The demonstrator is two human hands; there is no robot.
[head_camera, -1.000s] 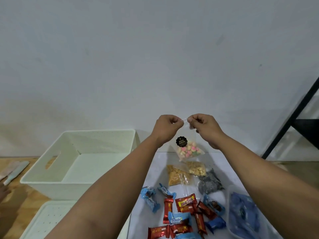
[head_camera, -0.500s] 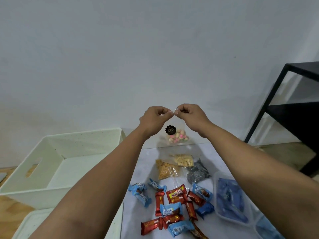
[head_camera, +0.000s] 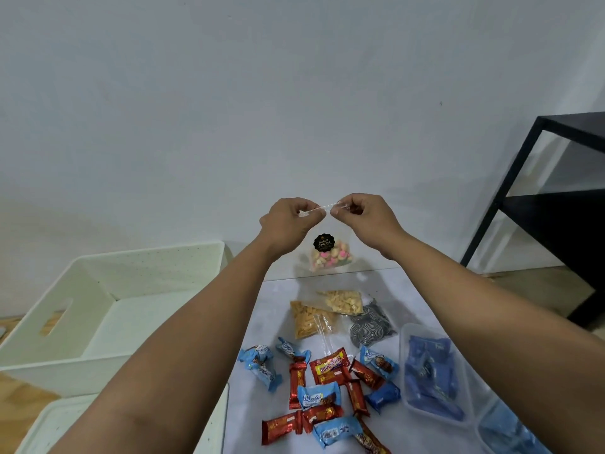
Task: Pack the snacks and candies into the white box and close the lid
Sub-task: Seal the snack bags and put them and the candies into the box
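Two hands hold a small clear plastic bag of pastel pink, yellow and white candies (head_camera: 330, 255) up in the air in front of the pale wall. The left hand (head_camera: 289, 221) and the right hand (head_camera: 361, 215) each pinch one end of the bag's top strip between thumb and fingertips, fingers curled closed on it, the strip stretched level between them. A round black sticker with gold lettering (head_camera: 324, 242) sits on the bag's front, and the candies fill its lower part, which hangs free above the far edge of the light grey sheet (head_camera: 262, 322) spread below.

The open white perforated plastic box with a cut-out handle (head_camera: 98, 306) stands to the left of the sheet, and nothing can be seen inside it. Its flat white lid (head_camera: 59, 424) lies nearer the camera, partly hidden under the left forearm.

On the sheet lie a clear packet of orange sticks (head_camera: 307, 319), a clear packet of pale yellow puffs (head_camera: 343, 301) overlapping it, and a clear packet of dark spiral discs (head_camera: 370, 324), possibly liquorice. Nearer, red-wrapped bars (head_camera: 296, 383) and light blue wrapped candies (head_camera: 260, 363) lie scattered together. A clear tub of dark blue packets (head_camera: 432, 375) sits at the right, beside a black metal shelf frame (head_camera: 540, 198).
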